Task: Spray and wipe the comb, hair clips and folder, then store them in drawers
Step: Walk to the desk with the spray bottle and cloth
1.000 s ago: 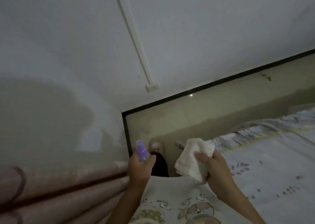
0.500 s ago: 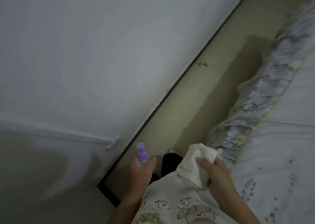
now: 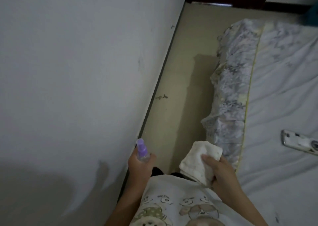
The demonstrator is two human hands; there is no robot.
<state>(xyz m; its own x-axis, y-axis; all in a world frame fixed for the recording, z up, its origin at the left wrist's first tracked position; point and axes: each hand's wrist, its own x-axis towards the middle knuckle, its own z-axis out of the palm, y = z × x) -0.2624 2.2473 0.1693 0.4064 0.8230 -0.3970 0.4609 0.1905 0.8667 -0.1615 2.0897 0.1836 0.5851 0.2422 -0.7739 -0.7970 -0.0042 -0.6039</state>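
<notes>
My left hand (image 3: 140, 167) grips a small clear spray bottle (image 3: 142, 151) with a purple top, held upright in front of my chest. My right hand (image 3: 218, 169) holds a folded white cloth (image 3: 197, 158), thumb pressed on its upper face. Both hands hover over the strip of floor between wall and bed. No comb, hair clips, folder or drawers are in view.
A white wall (image 3: 77, 88) runs along the left with a dark skirting line. A narrow beige floor strip (image 3: 179, 96) leads to a dark door frame at the top. The bed (image 3: 284, 96) with a frilled floral skirt fills the right; a phone (image 3: 300, 142) lies on it.
The view has swung round to the right, from the wall corner and curtain to the floor strip and bed. Both hands keep the same hold on bottle and cloth.
</notes>
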